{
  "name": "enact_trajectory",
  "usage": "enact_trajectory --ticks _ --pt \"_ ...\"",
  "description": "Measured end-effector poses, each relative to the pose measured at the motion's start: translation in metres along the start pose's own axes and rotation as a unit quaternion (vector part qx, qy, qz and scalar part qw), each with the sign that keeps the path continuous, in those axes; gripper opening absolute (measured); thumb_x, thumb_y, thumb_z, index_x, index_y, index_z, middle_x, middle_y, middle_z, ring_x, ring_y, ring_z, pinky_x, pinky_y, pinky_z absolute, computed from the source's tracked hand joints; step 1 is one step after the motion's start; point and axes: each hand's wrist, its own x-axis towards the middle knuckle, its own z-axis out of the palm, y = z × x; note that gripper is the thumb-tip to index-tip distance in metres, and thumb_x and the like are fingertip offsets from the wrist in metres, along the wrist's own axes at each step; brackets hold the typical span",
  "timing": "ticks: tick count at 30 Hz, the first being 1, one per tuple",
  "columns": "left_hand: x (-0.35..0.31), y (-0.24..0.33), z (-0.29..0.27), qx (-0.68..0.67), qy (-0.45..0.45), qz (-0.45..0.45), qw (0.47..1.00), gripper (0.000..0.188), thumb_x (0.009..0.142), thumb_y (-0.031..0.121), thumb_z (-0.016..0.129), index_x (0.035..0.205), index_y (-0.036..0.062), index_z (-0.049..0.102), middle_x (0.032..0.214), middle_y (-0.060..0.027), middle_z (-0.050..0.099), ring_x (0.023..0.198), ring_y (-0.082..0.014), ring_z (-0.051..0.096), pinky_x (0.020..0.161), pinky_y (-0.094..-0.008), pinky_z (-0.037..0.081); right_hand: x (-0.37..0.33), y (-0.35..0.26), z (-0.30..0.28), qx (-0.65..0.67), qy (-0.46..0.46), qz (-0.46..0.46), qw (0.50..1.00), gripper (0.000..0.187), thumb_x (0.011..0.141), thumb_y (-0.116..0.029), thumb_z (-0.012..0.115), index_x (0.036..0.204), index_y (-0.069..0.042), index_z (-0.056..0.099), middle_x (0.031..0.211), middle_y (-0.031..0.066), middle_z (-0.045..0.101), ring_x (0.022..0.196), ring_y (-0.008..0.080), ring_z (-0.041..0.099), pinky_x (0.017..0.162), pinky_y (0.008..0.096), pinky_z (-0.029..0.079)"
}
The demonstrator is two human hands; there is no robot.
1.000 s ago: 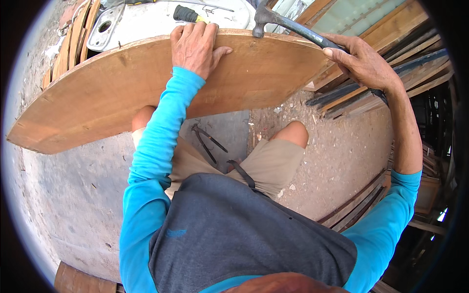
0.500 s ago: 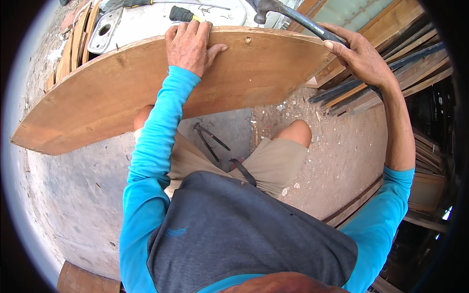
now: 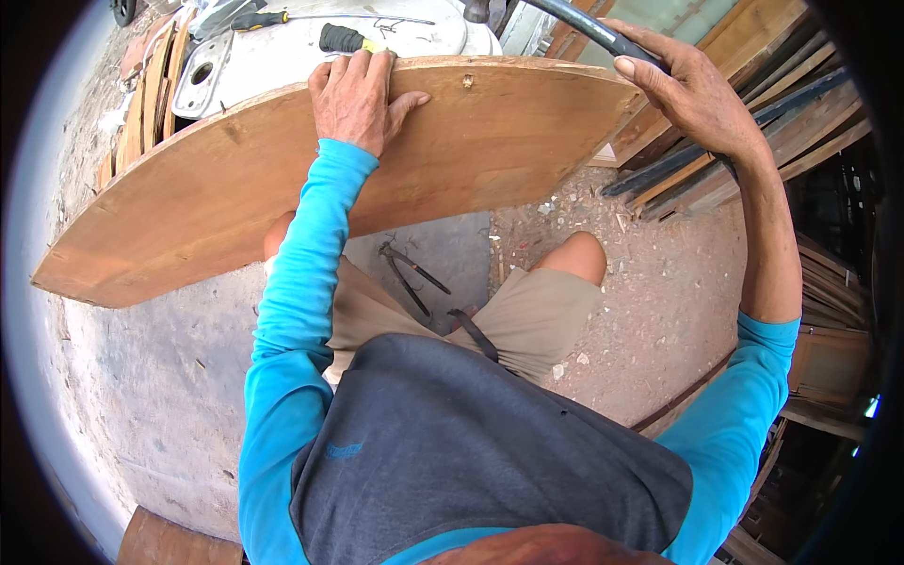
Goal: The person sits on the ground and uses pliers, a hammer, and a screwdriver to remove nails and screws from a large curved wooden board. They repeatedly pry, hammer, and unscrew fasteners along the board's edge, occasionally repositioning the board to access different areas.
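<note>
While the board (image 3: 490,141) slants lengthwise up rightward, the hammer (image 3: 589,24) points up-left.

The big board (image 3: 508,132) is brown wood, smooth on its flat side and rough along its edge. Over here, the dark hammer handle (image 3: 586,25) looks smooth and shiny, and the pincers (image 3: 420,272) are dull metal. The shirt (image 3: 490,424) is matt cloth, wrinkly on the sleeves. The ground (image 3: 659,292) looks rough and gritty.
</note>
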Motion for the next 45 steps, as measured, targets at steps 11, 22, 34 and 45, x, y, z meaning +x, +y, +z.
enact_trajectory --ticks 11,22,34,45 --pt "0.001 0.005 -0.008 0.015 0.006 0.003 1.000 0.062 0.076 0.058 0.081 0.113 0.0102 0.067 0.101 -0.0049 0.065 0.098 -0.0262 0.061 0.097 -0.0440 0.039 -0.056 0.052 -0.049 0.074 0.205 0.207 0.954 0.044 0.102 -0.021 0.061 0.137 0.004 0.056 0.117 0.0174 0.069 0.111 0.0221 0.063 0.099 0.0346 0.048" --pt "0.003 0.009 -0.010 0.013 -0.023 -0.013 1.000 0.061 0.076 0.058 0.080 0.114 0.0113 0.066 0.104 -0.0059 0.065 0.102 -0.0275 0.060 0.100 -0.0455 0.038 -0.055 0.145 -0.043 -0.062 0.063 0.309 0.947 0.053 0.106 -0.043 0.054 0.147 -0.010 0.057 0.108 0.0227 0.073 0.099 0.0339 0.073 0.089 0.0492 0.056" --pt "0.002 0.011 -0.009 0.013 -0.016 -0.014 1.000 0.062 0.076 0.057 0.080 0.116 0.0110 0.066 0.106 -0.0064 0.065 0.103 -0.0277 0.060 0.101 -0.0457 0.037 -0.062 0.151 -0.061 -0.083 -0.007 0.351 0.933 0.051 0.105 -0.042 0.055 0.144 -0.009 0.060 0.106 0.0244 0.073 0.105 0.0325 0.071 0.095 0.0482 0.054" --pt "0.003 0.008 -0.008 0.019 -0.024 -0.017 0.999 0.061 0.077 0.058 0.079 0.114 0.0113 0.066 0.105 -0.0064 0.065 0.102 -0.0276 0.060 0.099 -0.0461 0.038 -0.058 0.172 -0.068 -0.078 -0.090 0.280 0.953 0.063 0.103 -0.048 0.057 0.151 -0.008 0.051 0.058 0.0012 0.053 0.042 0.0069 0.050 0.038 0.0222 0.044"
